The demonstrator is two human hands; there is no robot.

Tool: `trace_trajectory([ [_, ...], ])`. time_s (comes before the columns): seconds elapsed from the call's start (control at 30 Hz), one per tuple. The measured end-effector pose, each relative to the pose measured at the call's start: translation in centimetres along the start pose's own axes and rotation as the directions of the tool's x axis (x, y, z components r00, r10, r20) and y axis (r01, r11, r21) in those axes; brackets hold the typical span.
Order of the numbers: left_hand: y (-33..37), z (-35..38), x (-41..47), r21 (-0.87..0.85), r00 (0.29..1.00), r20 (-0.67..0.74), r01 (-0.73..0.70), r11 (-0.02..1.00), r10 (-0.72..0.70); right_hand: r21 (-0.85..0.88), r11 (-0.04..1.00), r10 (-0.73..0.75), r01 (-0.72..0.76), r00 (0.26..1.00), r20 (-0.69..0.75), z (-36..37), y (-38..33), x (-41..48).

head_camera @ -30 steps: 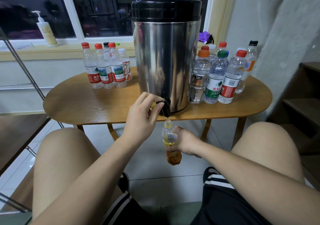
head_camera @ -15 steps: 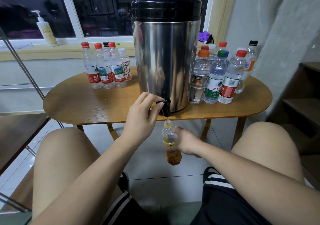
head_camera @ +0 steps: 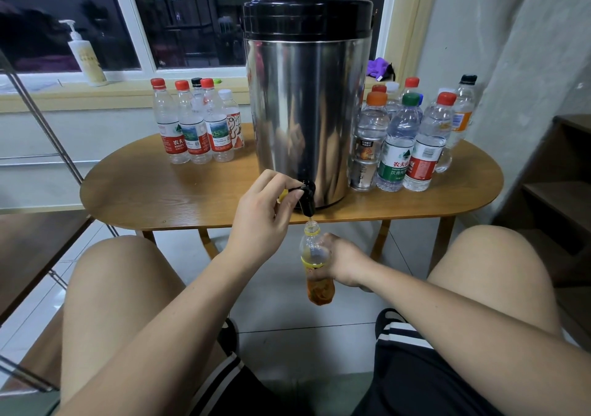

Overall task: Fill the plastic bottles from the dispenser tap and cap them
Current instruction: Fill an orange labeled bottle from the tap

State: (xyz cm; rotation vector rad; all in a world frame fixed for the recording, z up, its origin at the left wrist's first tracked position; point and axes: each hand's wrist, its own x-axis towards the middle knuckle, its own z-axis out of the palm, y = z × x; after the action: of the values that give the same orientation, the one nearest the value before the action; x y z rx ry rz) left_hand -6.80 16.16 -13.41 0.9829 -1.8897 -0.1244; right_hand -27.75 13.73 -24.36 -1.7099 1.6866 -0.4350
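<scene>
Bottles (head_camera: 198, 128) flank dispenser (head_camera: 307, 102); left fingers (head_camera: 289, 192) pinch tap (head_camera: 306, 195), right hand (head_camera: 343, 263) grips bottle (head_camera: 316, 265).

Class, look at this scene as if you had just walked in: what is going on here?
A seated person is filling a small plastic bottle at a steel dispenser on a wooden table. The left hand works the black tap, while the right hand holds the uncapped bottle under the spout. Capped bottles stand in groups on both sides of the dispenser.

A home room: wooden table (head_camera: 192, 198), night window (head_camera: 192, 16), tiled floor (head_camera: 287, 313).
</scene>
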Motion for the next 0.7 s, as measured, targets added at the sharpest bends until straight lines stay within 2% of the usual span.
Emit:
trace_trajectory([
  [0.7, -0.12, -0.01, -0.26, 0.01, 1.0, 0.005, -0.018, 1.0, 0.018, -0.013, 1.0, -0.018, 0.018, 1.0, -0.012, 0.31, 0.36, 0.48],
])
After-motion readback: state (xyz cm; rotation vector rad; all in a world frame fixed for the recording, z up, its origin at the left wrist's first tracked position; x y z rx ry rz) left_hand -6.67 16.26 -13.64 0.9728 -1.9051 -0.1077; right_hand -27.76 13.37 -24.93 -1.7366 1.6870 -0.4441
